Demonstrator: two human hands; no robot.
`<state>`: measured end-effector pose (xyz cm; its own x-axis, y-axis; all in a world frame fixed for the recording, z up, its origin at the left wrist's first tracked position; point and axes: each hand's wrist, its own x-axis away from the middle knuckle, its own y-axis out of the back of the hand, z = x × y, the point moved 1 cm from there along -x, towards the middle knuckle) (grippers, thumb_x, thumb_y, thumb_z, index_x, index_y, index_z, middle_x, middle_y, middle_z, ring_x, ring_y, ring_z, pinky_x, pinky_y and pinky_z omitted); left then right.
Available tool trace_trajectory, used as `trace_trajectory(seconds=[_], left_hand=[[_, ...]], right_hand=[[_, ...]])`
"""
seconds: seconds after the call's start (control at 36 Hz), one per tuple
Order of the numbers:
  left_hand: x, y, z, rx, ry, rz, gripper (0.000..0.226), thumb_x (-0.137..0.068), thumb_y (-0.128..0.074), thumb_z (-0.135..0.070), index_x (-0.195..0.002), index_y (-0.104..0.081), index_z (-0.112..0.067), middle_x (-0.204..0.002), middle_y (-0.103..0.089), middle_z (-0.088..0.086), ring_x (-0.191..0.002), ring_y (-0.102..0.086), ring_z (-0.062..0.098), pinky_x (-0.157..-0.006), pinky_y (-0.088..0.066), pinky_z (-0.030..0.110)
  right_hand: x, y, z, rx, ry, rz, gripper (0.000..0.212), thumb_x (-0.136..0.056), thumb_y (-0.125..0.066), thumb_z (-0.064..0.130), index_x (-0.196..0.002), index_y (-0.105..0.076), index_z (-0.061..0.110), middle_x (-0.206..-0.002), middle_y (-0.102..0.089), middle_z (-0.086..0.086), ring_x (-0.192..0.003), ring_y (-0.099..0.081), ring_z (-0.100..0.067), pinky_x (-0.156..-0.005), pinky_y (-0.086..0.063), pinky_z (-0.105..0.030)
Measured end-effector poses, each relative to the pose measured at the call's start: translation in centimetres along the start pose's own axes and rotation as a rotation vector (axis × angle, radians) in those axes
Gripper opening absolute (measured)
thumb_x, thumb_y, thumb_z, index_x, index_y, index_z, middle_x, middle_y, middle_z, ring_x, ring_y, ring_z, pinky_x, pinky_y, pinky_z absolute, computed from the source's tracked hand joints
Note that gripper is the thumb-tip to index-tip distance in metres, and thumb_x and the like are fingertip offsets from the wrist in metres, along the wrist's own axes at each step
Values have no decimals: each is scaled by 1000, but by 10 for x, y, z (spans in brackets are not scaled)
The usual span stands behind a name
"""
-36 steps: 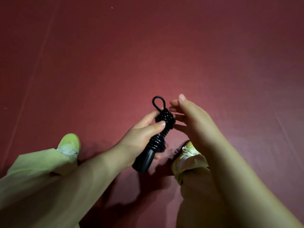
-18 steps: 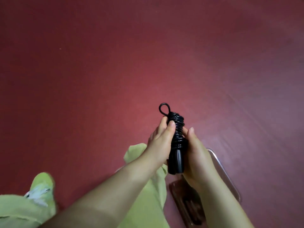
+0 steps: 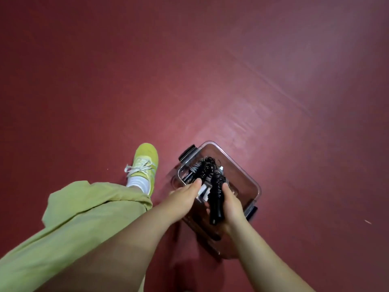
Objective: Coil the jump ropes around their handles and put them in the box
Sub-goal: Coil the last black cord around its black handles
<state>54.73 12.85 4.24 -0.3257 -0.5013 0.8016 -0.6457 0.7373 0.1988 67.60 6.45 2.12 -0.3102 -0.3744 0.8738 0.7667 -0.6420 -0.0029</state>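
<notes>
We had the coiled black jump rope [image 3: 216, 192] gripped in our right hand [image 3: 231, 205], fingers wrapped round the handles, right above the clear plastic box [image 3: 250, 175] sitting on the red floor [image 3: 189, 81]. Our left hand [image 3: 185, 197] was just to the left of it with relaxed fingers, thumb out toward the other coiled ropes [image 3: 202, 167] already lying in the box's far end. Our yellow-green sneaker [image 3: 145, 161] stood just left of the box.
</notes>
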Motion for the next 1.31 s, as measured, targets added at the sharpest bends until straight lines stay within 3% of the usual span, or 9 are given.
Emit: trace_trajectory(seconds=[0.14,0.33,0.53,0.64,0.75,0.97,1.11,1.22,1.31], left_hand=[[-26,5,12,7,51,30,61,-94,-23,-64,-143,-42,-33,-147,-44,-2,-138,-35,17,-112,-22,32],[-46,0,27,40,98,28,61,-96,-24,-60,-146,-37,-28,-149,-42,1,-138,-36,18,-111,-22,32],[-57,-6,37,56,100,-20,85,-75,-24,-78,-148,-29,-34,-155,-29,-2,-142,-28,18,-116,-20,39],[-57,-5,39,102,115,-23,83,-78,-26,-78,-149,-26,-34,-156,-27,-3,-142,-27,18,-117,-18,40],[-60,-8,43,107,128,-1,66,-91,-27,-68,-149,-27,-34,-156,-28,-3,-142,-27,17,-116,-18,38],[-62,-8,45,170,98,-10,57,-96,-30,-59,-147,-33,-33,-153,-33,-6,-140,-29,14,-106,-20,27],[-69,6,31,257,74,-24,79,-77,-48,-75,-143,-39,-32,-148,-40,-9,-136,-36,12,-114,-22,34],[-75,15,30,84,82,-30,79,-67,-65,-71,-135,-48,-32,-131,-56,-7,-116,-55,14,-105,-41,36],[-78,18,26,-10,33,-69,36,-80,-70,-49,-105,-57,-28,-100,-66,-6,-87,-64,11,-81,-51,28]], right_hand=[[-82,35,-40,118,23,-240,75,-71,-53,79,-108,-65,15,-108,-69,-15,-99,-65,-38,-93,-50,-54],[-84,32,-17,187,48,-407,59,-96,-44,53,-128,-54,4,-114,-64,-15,-100,-61,-31,-91,-47,-38],[-93,32,-12,362,5,-255,67,-100,-34,51,-152,-24,10,-152,-37,-12,-137,-38,-33,-108,-31,-42],[-77,43,-23,454,129,-180,69,-97,-36,57,-152,-29,15,-155,-31,-6,-142,-31,-24,-115,-23,-38],[-49,54,-44,582,300,-127,62,-81,-56,67,-121,-61,20,-130,-54,0,-122,-49,-13,-110,-37,-43],[-46,48,-59,1169,392,-44,26,-82,-71,41,-83,-59,18,-125,-55,1,-122,-43,-21,-98,-34,-31],[-42,48,-35,1019,375,165,36,-86,-69,32,-67,-42,19,-62,-46,8,-60,-43,-9,-54,-33,-23],[-44,54,2,849,363,262,32,-89,-68,23,-69,-44,19,-61,-48,7,-52,-41,-3,-52,-33,-24],[-45,55,30,699,309,364,25,-95,-59,19,-74,-46,14,-72,-65,-10,-50,-58,-4,-47,-40,-21]])
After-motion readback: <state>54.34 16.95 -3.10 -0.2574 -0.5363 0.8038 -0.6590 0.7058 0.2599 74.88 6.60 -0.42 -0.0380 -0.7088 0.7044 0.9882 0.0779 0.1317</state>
